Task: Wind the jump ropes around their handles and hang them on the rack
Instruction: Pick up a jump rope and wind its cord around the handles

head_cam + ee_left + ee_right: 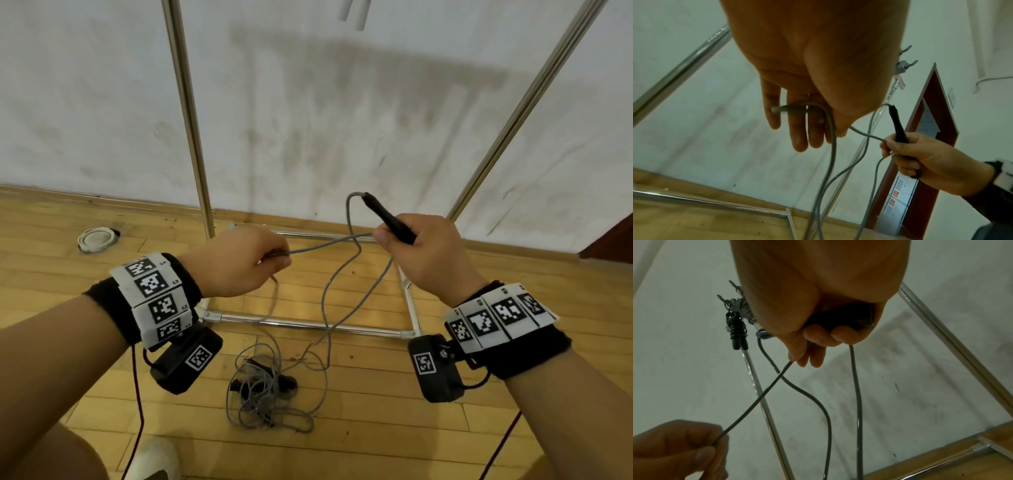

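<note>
My right hand (394,236) grips a black jump rope handle (390,219), which tilts up and to the left. Its grey rope (325,243) leaves the handle tip, loops down, and one stretch runs taut to my left hand (277,258), which pinches it between thumb and fingers. In the right wrist view my fingers (818,337) curl round the handle (840,319) and the left hand (674,449) pinches the rope (756,400). The remaining rope lies tangled on the floor (267,390). A wound jump rope (737,331) hangs on the rack.
The chrome rack's uprights (186,116) and base bar (308,323) stand against the white wall ahead. Hooks (906,65) show high on the rack. A white round object (97,238) lies on the wooden floor at left. A red-brown door frame (931,129) is at right.
</note>
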A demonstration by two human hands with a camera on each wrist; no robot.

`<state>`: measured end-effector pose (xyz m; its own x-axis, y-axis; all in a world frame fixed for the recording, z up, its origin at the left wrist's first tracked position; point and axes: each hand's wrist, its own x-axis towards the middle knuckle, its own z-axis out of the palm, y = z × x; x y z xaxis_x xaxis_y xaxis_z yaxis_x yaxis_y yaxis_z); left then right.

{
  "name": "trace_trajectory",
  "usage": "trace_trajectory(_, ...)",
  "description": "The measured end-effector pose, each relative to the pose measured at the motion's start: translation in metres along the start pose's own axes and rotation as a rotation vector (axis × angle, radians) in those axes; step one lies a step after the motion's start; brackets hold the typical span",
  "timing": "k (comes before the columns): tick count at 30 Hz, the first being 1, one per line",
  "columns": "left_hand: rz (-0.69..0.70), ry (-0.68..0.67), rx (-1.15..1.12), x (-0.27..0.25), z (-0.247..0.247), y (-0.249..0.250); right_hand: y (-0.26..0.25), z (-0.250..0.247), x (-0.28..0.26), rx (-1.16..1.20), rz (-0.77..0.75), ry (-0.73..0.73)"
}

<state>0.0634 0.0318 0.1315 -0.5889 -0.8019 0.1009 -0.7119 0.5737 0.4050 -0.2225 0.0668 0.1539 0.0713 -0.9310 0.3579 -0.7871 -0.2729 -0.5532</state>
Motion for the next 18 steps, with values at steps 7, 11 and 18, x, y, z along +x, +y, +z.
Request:
trace_trajectory(7,-0.067,-0.092,0.023,-0.002,-0.007,-0.006,0.013,-0.016,-0.003,-0.051,0.095,0.04)
trace_trajectory(11,-0.068,-0.028,0.108,0.004,-0.014,0.009,0.008,-0.013,-0.008,0.001,0.117,0.012)
trace_trajectory(18,0.155,0.042,0.199,0.018,-0.025,0.055,-0.024,0.007,-0.02,0.186,0.047,-0.088)
